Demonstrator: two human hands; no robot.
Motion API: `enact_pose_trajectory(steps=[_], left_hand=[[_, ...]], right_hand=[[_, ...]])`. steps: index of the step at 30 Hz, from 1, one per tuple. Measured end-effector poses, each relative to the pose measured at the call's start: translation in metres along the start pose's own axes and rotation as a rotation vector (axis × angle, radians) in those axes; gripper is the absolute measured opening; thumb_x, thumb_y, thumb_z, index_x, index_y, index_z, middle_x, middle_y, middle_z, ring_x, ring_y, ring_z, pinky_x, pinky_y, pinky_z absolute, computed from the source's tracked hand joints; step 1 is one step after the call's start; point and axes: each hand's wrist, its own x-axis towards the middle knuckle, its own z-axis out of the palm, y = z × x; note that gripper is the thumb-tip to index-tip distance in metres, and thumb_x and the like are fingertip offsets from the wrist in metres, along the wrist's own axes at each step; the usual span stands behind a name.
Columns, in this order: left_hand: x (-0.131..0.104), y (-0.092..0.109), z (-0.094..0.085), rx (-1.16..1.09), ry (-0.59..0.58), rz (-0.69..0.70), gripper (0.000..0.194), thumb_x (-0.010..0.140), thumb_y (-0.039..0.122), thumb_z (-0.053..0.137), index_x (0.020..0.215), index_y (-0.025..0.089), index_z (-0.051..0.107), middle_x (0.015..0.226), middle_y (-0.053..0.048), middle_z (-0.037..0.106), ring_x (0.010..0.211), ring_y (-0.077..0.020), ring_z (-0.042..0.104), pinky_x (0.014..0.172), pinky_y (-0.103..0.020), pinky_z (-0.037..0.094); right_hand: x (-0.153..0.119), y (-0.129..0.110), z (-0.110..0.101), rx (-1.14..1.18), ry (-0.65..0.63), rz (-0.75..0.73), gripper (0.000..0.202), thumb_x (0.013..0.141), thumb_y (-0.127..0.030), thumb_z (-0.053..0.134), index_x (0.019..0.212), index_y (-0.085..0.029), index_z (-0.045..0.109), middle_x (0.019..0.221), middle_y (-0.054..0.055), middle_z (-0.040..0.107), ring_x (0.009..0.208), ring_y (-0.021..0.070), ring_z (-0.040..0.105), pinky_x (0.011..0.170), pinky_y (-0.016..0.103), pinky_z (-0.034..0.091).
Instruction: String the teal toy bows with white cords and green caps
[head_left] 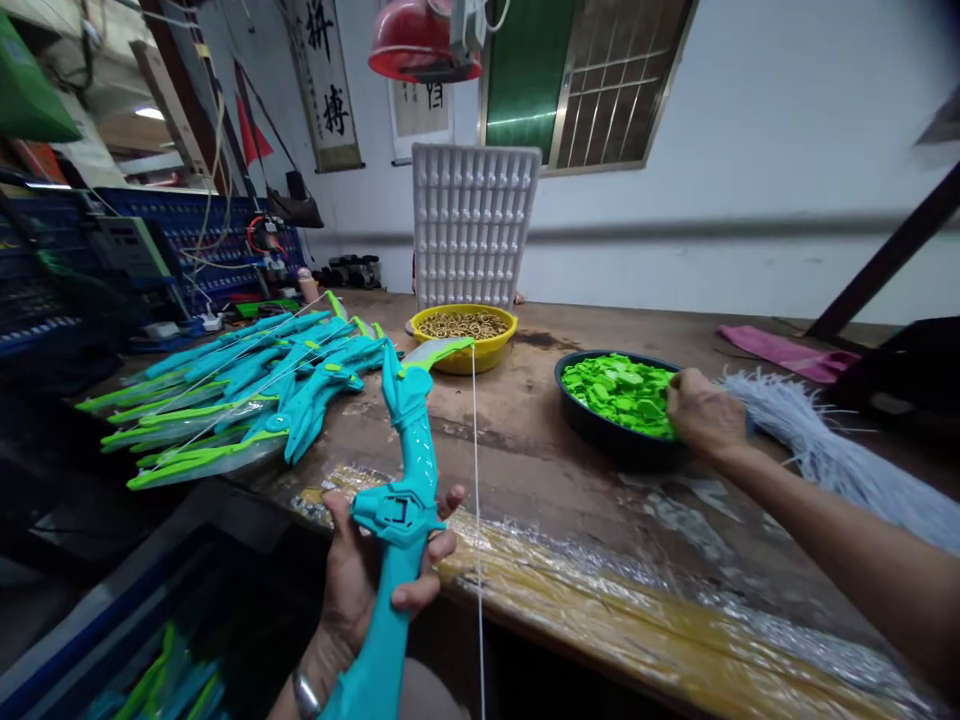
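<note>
A turquoise toy bow stands upright in my left hand, whose fingers wrap round its grip. Its middle has a small rectangular recess, its upper tip is lime green and clear, and a white string runs down its right side. At the right, my right hand reaches to the edge of a dark round basin heaped with bright green plastic pieces. The fingers of that hand are curled down among the pieces, and their tips are hidden.
Several turquoise toy bows lie piled on the table at left. A yellow basin of brass-coloured rings stands before a grey moulded tray. White strings and a pink cloth lie right. More bow parts fill a blue crate below.
</note>
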Motion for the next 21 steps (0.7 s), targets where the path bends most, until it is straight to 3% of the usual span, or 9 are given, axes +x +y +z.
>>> enact_pose_trajectory(steps=[3, 6, 8, 10, 13, 16, 19, 21], left_hand=[[-0.006, -0.01, -0.005, 0.044, -0.026, 0.045, 0.086, 0.065, 0.076, 0.075, 0.126, 0.016, 0.067, 0.132, -0.021, 0.06, 0.084, -0.0185, 0.06, 0.041, -0.013, 0.044], [-0.009, -0.017, -0.009, 0.093, -0.075, -0.074, 0.078, 0.075, 0.062, 0.078, 0.134, 0.013, 0.063, 0.107, -0.015, 0.067, 0.061, -0.006, 0.053, 0.047, -0.011, 0.044], [-0.008, -0.02, -0.006, 0.156, -0.046, -0.166, 0.069, 0.083, 0.058, 0.074, 0.133, 0.013, 0.064, 0.09, -0.009, 0.065, 0.051, -0.0003, 0.044, 0.05, -0.011, 0.042], [-0.005, -0.023, 0.003, 0.237, 0.02, -0.182, 0.062, 0.085, 0.059, 0.07, 0.127, 0.013, 0.068, 0.083, -0.007, 0.062, 0.049, -0.0006, 0.043, 0.05, -0.012, 0.04], [0.004, -0.027, 0.021, 0.302, 0.044, -0.189, 0.058, 0.084, 0.058, 0.072, 0.121, 0.012, 0.071, 0.081, -0.008, 0.063, 0.049, -0.0024, 0.044, 0.049, -0.014, 0.038], [0.018, -0.033, 0.033, 0.328, 0.007, -0.228, 0.059, 0.084, 0.057, 0.072, 0.121, 0.012, 0.072, 0.084, -0.012, 0.068, 0.052, -0.0059, 0.049, 0.049, -0.016, 0.039], [0.031, -0.042, 0.038, 0.378, -0.014, -0.232, 0.058, 0.085, 0.06, 0.068, 0.118, 0.013, 0.074, 0.089, -0.015, 0.07, 0.059, -0.0112, 0.053, 0.051, -0.018, 0.042], [0.034, -0.048, 0.04, 0.406, -0.023, -0.213, 0.054, 0.084, 0.058, 0.071, 0.114, 0.014, 0.075, 0.091, -0.014, 0.07, 0.063, -0.0126, 0.054, 0.054, -0.02, 0.043]], right_hand=[[-0.002, 0.001, -0.007, 0.132, 0.014, 0.013, 0.021, 0.099, -0.033, 0.064, 0.111, -0.016, 0.066, 0.111, 0.007, 0.067, 0.097, 0.0207, 0.066, 0.088, 0.041, 0.057], [-0.002, 0.004, -0.014, 0.274, 0.006, 0.032, 0.023, 0.099, -0.035, 0.065, 0.111, -0.015, 0.066, 0.109, 0.006, 0.068, 0.092, 0.0192, 0.067, 0.082, 0.039, 0.059], [-0.005, 0.004, -0.018, 0.386, 0.005, 0.042, 0.024, 0.099, -0.036, 0.065, 0.11, -0.015, 0.066, 0.107, 0.005, 0.068, 0.09, 0.0187, 0.067, 0.08, 0.037, 0.059], [-0.018, -0.001, -0.023, 0.524, -0.021, 0.046, 0.024, 0.099, -0.037, 0.065, 0.106, -0.014, 0.066, 0.101, 0.004, 0.068, 0.085, 0.0174, 0.067, 0.076, 0.035, 0.059], [-0.054, -0.021, -0.033, 0.765, -0.134, 0.032, 0.026, 0.098, -0.04, 0.066, 0.095, -0.013, 0.066, 0.088, 0.001, 0.068, 0.075, 0.0146, 0.066, 0.07, 0.031, 0.058], [-0.106, -0.05, -0.049, 1.002, -0.278, -0.003, 0.037, 0.086, -0.049, 0.076, 0.082, -0.013, 0.066, 0.077, 0.003, 0.068, 0.069, 0.0157, 0.066, 0.069, 0.033, 0.058], [-0.164, -0.078, -0.068, 1.195, -0.401, -0.039, 0.044, 0.07, -0.054, 0.084, 0.078, -0.016, 0.065, 0.08, 0.006, 0.07, 0.07, 0.0192, 0.068, 0.072, 0.036, 0.058], [-0.199, -0.092, -0.079, 1.277, -0.452, -0.089, 0.038, 0.067, -0.046, 0.086, 0.079, -0.018, 0.064, 0.086, 0.004, 0.07, 0.074, 0.0193, 0.068, 0.074, 0.035, 0.057]])
